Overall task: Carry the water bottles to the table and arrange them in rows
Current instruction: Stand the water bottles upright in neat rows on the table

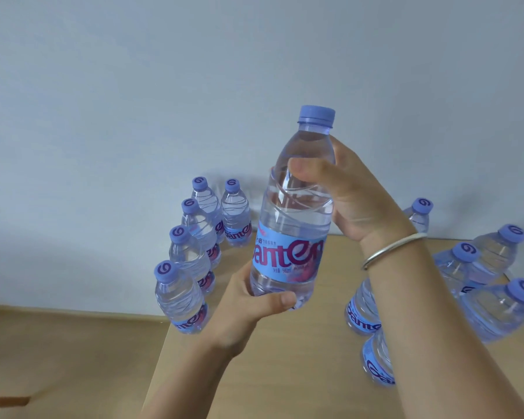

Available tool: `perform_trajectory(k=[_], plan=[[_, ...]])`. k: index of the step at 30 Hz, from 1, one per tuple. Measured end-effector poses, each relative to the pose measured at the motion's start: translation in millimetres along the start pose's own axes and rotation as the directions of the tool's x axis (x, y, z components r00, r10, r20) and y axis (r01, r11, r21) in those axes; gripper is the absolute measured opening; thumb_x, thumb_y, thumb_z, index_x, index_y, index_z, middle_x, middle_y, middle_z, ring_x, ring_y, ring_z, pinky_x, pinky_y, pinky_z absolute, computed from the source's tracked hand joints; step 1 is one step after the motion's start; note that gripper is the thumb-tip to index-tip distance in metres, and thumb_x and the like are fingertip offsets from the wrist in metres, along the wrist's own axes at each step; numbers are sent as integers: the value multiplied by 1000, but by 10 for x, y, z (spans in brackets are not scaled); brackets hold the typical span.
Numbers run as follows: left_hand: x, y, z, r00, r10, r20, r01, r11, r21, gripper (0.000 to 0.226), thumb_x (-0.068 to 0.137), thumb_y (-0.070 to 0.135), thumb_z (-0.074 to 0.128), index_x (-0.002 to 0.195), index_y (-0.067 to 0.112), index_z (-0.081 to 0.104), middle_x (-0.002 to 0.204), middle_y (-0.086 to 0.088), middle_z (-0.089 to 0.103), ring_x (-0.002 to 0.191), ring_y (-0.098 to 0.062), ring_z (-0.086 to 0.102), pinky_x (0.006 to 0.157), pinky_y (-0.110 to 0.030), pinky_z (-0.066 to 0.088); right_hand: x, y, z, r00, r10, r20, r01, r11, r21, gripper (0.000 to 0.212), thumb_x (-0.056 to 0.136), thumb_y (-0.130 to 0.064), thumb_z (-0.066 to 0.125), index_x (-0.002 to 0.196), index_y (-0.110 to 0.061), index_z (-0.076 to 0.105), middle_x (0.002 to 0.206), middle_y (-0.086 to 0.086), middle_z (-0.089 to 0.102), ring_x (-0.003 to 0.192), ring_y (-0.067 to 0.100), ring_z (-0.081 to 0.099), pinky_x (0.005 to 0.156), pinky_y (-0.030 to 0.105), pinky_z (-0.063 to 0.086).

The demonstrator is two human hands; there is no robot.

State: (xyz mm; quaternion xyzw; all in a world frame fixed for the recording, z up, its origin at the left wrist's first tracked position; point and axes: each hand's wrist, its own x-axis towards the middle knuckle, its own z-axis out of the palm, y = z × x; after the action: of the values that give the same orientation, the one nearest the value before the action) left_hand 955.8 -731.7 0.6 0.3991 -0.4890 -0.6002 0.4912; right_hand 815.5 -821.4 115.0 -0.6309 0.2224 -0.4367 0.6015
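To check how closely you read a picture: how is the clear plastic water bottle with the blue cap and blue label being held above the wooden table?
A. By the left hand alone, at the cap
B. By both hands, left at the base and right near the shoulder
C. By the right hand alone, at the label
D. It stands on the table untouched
B: the left hand cups the base of the clear plastic water bottle while the right hand grips its shoulder, above the wooden table.

Clear water bottle (294,207) with periwinkle cap (316,115), sky-blue label (286,257) with magenta lettering, standing bottles' caps (166,271) bearing a purple swirl, tan wood-grain surface (285,358), pale grey-blue wall (133,86), silver bangle (390,248)
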Motion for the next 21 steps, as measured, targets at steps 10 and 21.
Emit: perform_trajectory(k=[10,21], plan=[[-153,-107,-51,976,36,-214,4,983,186,73,43,27,81,107,5,54,95,-7,69,84,-15,66,74,-30,55,-72,356,108,990,125,-58,-115,982,152,36,51,-24,67,84,-13,60,80,5,66,74,24,63,69,35,53],[-200,-429,-133,912,17,-410,75,975,209,67,41,26,82,101,9,59,89,-6,73,79,-18,70,69,-28,57,-88,570,221,972,231,-35,-228,906,-358,42,72,-28,77,105,-32,50,99,-20,62,97,2,62,82,21,47]])
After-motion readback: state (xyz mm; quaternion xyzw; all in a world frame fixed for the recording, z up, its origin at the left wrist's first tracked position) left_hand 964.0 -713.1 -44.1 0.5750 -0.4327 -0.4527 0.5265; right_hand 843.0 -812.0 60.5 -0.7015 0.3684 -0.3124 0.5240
